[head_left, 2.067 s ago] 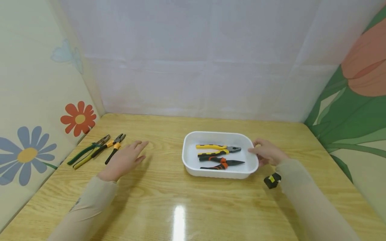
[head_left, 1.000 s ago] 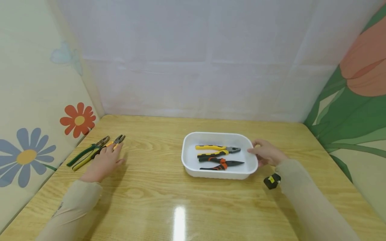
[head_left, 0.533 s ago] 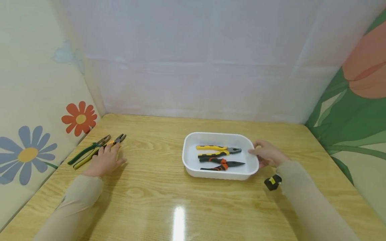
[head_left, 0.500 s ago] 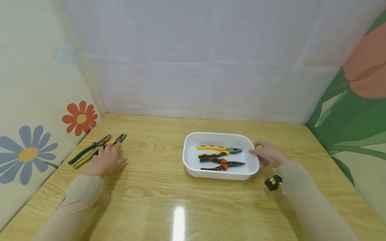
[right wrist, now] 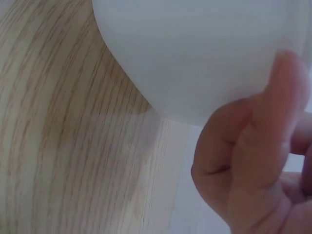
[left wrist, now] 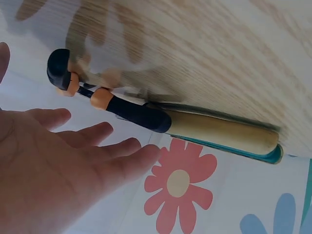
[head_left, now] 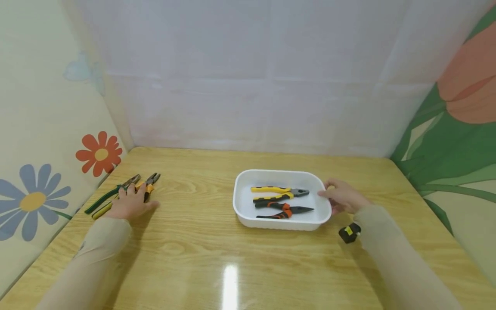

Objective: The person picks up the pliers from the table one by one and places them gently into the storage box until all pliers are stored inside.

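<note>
My left hand (head_left: 129, 204), fingers spread and loosely bent, hovers over two pairs of pliers at the table's left. One pair, black-and-orange pliers (head_left: 153, 179), lies against pliers with one green and one yellow handle (head_left: 101, 202). In the left wrist view a gap shows between the fingers and the black-and-orange handles (left wrist: 139, 114). My right hand (head_left: 342, 196) pinches the right end of a white plastic tray (head_left: 279, 225), thumb over the rim. Inside the tray lie yellow-and-black combination pliers (head_left: 272, 189) and black-and-red needle-nose pliers (head_left: 301, 210).
A small black block with a yellow label (head_left: 349, 233), perhaps a tape measure, sits just right of the tray, beside my right sleeve. The wooden table (head_left: 186, 241) meets a white cloth backdrop (head_left: 248, 112) behind and flower-printed panels on both sides.
My left hand has moved left and down over the pliers, then drawn back slightly, showing more of the black-and-orange pair. My right hand and the tray have stayed put.
</note>
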Available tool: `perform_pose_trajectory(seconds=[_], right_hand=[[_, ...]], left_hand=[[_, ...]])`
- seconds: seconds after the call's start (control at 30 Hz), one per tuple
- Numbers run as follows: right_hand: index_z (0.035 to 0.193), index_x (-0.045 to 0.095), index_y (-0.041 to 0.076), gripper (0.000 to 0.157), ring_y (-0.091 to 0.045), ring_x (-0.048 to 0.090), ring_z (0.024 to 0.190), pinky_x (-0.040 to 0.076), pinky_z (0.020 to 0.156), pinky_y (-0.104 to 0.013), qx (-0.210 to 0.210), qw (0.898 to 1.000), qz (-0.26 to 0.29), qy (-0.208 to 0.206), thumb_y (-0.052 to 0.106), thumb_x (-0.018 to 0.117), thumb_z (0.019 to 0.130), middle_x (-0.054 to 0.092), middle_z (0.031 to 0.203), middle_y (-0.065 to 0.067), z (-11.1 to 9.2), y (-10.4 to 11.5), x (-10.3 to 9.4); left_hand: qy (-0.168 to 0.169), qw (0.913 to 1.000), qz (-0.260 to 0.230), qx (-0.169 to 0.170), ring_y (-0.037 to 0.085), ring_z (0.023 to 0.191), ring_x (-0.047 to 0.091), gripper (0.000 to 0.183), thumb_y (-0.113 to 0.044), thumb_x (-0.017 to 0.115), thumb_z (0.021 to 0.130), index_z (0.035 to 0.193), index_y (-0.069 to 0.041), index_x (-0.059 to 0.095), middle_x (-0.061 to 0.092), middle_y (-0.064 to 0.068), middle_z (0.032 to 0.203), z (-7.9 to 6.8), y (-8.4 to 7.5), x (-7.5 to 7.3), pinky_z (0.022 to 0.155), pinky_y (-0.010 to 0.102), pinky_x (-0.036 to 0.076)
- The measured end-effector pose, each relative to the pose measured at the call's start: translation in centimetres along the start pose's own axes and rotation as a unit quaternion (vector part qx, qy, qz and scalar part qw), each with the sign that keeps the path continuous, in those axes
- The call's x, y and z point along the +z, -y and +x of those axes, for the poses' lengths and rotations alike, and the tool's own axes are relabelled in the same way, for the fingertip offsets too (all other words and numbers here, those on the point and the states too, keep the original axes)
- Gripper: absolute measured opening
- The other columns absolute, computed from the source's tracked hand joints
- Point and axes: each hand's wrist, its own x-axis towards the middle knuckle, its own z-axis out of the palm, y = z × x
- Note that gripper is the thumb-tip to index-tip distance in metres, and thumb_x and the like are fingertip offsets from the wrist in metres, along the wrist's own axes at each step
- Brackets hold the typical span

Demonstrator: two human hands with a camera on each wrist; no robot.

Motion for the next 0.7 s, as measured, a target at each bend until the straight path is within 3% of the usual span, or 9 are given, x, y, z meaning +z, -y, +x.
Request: perform_pose_trajectory(seconds=[0.3, 0.7], right_hand=[[0.109, 0.040, -0.003, 0.018, -0.015, 0.059, 0.062, 0.053, 0.052, -0.027, 0.002, 1.000, 0.002, 0.002, 0.008, 0.050, 0.099, 0.058, 0.088, -0.013, 0.0, 0.1, 0.0], [0.110, 0.040, -0.003, 0.019, -0.015, 0.058, 0.062, 0.053, 0.052, -0.026, 0.009, 1.000, 0.000, -0.001, 0.009, 0.050, 0.100, 0.056, 0.087, -0.012, -0.1, 0.2, 0.1]], left_hand=[[0.026, 0.9996, 0.003, -0.007, 0.072, 0.125, 0.002, 0.086, -0.047, 0.051, 0.098, 0.146, 0.016, 0.017, 0.008, 0.051, 0.140, 0.6, 0.7, -0.1, 0.093, 0.078, 0.023], [-0.005, 0.9996, 0.028, 0.005, 0.068, 0.120, 0.020, 0.065, -0.032, 0.049, 0.101, 0.143, 0.013, 0.028, 0.023, 0.051, 0.128, 1.5, 1.0, 0.3, 0.090, 0.072, 0.033]])
